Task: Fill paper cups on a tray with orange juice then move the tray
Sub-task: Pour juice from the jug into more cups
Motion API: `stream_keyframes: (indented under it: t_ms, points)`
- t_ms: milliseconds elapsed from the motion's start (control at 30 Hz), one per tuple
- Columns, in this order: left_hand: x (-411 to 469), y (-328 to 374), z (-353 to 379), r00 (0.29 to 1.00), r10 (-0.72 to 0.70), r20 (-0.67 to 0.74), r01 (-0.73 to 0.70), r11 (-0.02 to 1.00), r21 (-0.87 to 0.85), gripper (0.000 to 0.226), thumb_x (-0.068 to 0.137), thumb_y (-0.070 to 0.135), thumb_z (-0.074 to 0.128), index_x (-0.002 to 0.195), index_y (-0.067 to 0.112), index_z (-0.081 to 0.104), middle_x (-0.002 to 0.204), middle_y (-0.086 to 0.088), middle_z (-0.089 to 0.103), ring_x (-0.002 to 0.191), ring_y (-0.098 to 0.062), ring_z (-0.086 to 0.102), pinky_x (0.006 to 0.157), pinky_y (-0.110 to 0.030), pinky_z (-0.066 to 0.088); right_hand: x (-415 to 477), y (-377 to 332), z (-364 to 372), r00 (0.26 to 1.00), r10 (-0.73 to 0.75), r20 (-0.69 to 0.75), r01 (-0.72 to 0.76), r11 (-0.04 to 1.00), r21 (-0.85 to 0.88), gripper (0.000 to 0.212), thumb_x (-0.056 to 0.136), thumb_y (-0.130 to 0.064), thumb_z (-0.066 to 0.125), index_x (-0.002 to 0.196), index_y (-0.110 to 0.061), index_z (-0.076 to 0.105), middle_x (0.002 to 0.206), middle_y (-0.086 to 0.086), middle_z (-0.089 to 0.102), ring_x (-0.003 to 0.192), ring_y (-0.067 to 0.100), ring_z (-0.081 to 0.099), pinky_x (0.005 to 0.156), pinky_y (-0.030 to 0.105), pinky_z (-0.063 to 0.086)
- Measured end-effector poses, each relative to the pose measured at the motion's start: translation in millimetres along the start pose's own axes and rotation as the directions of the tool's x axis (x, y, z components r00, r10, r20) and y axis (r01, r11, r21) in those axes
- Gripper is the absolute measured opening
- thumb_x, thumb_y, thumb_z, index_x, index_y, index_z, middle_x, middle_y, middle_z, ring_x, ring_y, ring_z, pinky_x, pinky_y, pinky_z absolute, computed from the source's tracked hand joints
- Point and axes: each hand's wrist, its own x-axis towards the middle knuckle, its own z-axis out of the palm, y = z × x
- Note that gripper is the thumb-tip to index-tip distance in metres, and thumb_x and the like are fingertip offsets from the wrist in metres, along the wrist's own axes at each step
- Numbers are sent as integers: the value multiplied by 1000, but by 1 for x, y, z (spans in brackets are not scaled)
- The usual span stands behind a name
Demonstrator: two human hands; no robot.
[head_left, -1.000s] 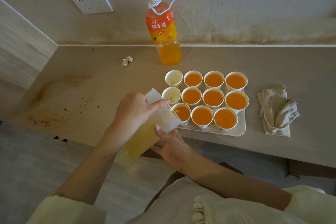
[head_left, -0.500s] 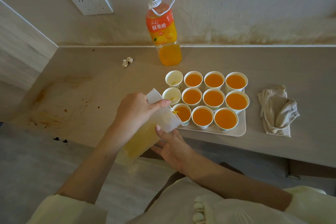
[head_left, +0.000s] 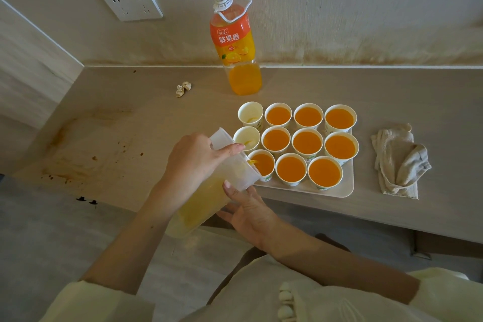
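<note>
A white tray [head_left: 337,189] on the counter holds several paper cups. Most are full of orange juice. The two far-left cups [head_left: 250,113] [head_left: 246,136] hold only a little. My left hand [head_left: 194,162] grips a clear plastic jug [head_left: 209,191] of juice, tilted with its spout over the near-left cup [head_left: 262,163]; a thin stream of juice runs into it. My right hand [head_left: 248,210] props the jug from below, thumb on its side. A large orange juice bottle [head_left: 236,42] stands capped at the back by the wall.
A crumpled beige cloth [head_left: 398,162] lies right of the tray. Small shell-like scraps [head_left: 183,89] lie at the back left. Brown stains mark the left of the counter [head_left: 86,144]. A wall socket [head_left: 132,4] sits above. The counter's front edge runs just under the tray.
The jug and both hands hold the same tilted pose. The juice in the near-left cup stands a little higher.
</note>
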Motion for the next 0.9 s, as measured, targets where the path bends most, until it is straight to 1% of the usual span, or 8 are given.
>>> stream_keyframes:
  t_ms: [100,200,267,400,500,667,900]
  points:
    - [1,0,0,1000,10,-1,-10,1000,3,65,73,68,61,50,14,33,49,3,32,43,-11,31,47,-25,22,1,1,0,1000,11,-5,-11,1000,10,94,59,-29,88,138,-28,38,136,7,54,126,32,51,108,52,40]
    - [1,0,-1,1000,21,-2,-21,1000,13,65,74,68,60,50,14,33,49,3,31,43,-10,30,47,-25,21,1,0,1,1000,11,-7,-11,1000,1,79,71,-25,78,139,-28,37,137,7,54,127,31,50,108,52,40]
    - [1,0,-1,1000,15,0,-15,1000,23,65,74,68,60,50,14,32,49,3,30,43,-10,29,47,-25,20,0,0,2,1000,12,-19,-12,1000,-2,76,74,-23,75,139,-27,36,136,7,54,126,30,50,109,52,39]
    - [3,-3,0,1000,7,10,-7,1000,12,67,72,70,60,49,14,31,48,2,29,43,-13,29,47,-27,20,1,2,0,1000,7,-8,-7,1000,3,82,72,-23,78,141,-27,34,137,8,53,127,32,49,111,54,35]
    - [3,-4,1,1000,9,7,-9,1000,10,69,72,69,61,48,15,27,47,3,25,43,-13,25,47,-27,19,2,3,-1,1000,6,-6,-6,1000,3,86,70,-24,80,142,-27,33,137,8,53,128,32,48,112,55,34]
    - [2,-4,-1,1000,21,-1,-21,999,25,68,73,69,60,48,16,27,47,4,25,42,-10,24,46,-25,18,3,4,2,1000,8,-20,-8,1000,2,81,72,-23,77,141,-27,34,136,7,54,127,31,50,111,55,34]
    - [2,-8,1,1000,31,-2,-31,999,32,69,72,72,59,49,15,27,47,3,24,43,-12,23,47,-27,18,3,6,3,1000,6,-23,-6,1000,-13,81,72,-24,76,141,-29,34,136,6,54,128,31,49,112,55,33]
